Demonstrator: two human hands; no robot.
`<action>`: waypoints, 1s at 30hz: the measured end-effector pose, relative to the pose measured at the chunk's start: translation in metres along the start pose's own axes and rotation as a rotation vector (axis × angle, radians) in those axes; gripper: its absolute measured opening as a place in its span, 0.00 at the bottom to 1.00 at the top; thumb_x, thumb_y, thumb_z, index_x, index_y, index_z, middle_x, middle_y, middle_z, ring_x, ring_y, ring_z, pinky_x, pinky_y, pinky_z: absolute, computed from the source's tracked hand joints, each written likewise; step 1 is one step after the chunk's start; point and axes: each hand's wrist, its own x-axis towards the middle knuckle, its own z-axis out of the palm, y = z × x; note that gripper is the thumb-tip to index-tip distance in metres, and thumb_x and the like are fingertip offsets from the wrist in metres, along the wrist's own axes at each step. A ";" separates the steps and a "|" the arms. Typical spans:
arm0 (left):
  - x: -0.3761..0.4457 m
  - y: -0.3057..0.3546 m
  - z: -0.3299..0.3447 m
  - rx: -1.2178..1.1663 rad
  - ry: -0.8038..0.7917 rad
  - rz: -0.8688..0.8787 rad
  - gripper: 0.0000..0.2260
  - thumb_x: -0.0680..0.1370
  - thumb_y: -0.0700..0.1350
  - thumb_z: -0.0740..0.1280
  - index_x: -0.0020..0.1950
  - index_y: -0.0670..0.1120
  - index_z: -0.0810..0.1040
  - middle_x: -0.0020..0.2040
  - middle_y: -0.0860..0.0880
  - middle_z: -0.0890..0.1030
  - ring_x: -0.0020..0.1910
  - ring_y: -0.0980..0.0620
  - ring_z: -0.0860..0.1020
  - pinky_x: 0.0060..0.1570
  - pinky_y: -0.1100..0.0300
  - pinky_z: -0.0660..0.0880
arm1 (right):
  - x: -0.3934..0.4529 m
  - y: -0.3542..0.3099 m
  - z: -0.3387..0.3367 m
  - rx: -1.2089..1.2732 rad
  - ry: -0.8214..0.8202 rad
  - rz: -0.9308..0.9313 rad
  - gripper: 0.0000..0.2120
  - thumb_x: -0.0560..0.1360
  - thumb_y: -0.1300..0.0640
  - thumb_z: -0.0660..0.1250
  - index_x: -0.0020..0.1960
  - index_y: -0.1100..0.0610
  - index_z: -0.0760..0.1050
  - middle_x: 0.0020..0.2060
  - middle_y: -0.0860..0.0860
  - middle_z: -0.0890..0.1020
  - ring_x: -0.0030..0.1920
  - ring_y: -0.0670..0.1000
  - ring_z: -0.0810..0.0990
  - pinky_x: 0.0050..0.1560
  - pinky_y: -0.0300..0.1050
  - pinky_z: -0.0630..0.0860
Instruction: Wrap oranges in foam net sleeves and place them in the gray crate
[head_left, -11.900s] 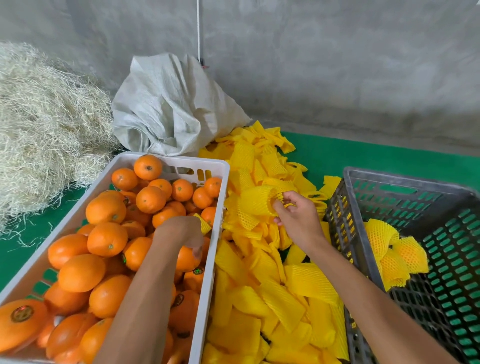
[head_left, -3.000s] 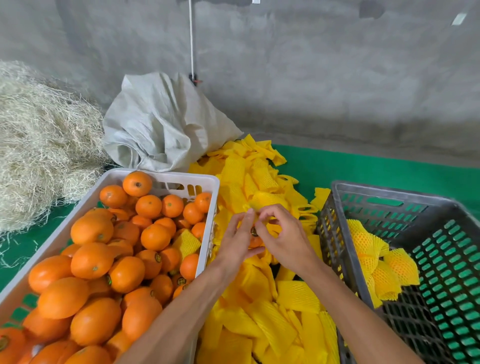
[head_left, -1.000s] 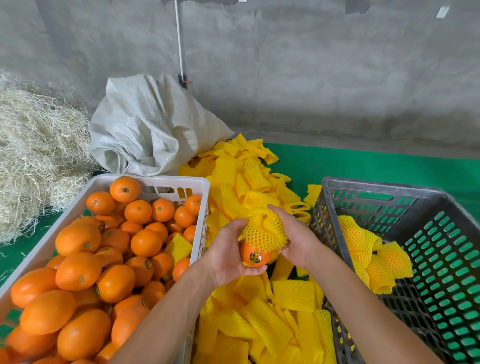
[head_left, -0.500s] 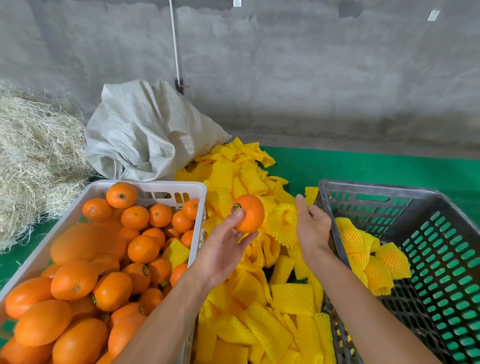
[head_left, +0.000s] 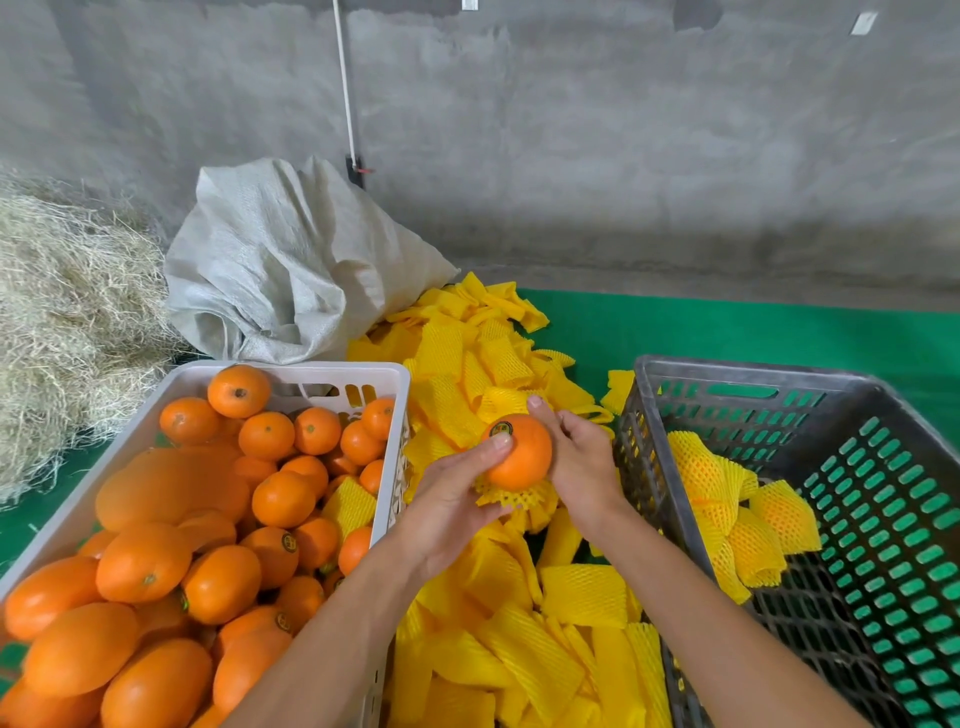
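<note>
Between the white crate (head_left: 387, 415) of loose fruit and the gray crate (head_left: 644, 467), both hands hold one orange (head_left: 519, 452) above the heap of yellow sleeves (head_left: 571, 597): the left hand (head_left: 447, 509) cups its near side with the thumb curled over the top, while the right hand (head_left: 576, 462) curls around its far side, and a foam net sleeve (head_left: 511, 496) is bunched under the fruit, covering only its bottom. The orange looks firm, smooth and fairly heavy for its size, so it probably slips unless gripped around its widest part. The net is likely light, soft and stretchy, best pinched at its open rim and drawn upward.
</note>
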 end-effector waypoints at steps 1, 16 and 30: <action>0.002 0.000 -0.001 0.001 0.026 -0.004 0.33 0.61 0.62 0.84 0.62 0.47 0.86 0.63 0.45 0.84 0.62 0.47 0.82 0.55 0.54 0.81 | -0.001 -0.002 -0.001 -0.012 0.039 -0.023 0.29 0.79 0.39 0.68 0.39 0.66 0.73 0.33 0.55 0.73 0.36 0.51 0.72 0.40 0.49 0.70; -0.001 -0.012 0.013 0.091 0.167 -0.087 0.41 0.62 0.48 0.83 0.70 0.50 0.67 0.63 0.40 0.80 0.45 0.48 0.84 0.40 0.56 0.79 | -0.005 -0.004 -0.006 -0.400 0.269 -0.481 0.20 0.81 0.44 0.67 0.38 0.58 0.71 0.30 0.47 0.71 0.31 0.45 0.66 0.33 0.45 0.68; 0.003 -0.013 0.002 0.117 0.302 -0.115 0.45 0.72 0.57 0.78 0.82 0.48 0.58 0.61 0.48 0.79 0.48 0.46 0.85 0.50 0.48 0.85 | -0.015 -0.013 0.009 -0.746 0.197 -1.103 0.22 0.82 0.47 0.66 0.37 0.63 0.73 0.32 0.52 0.71 0.28 0.51 0.68 0.22 0.48 0.70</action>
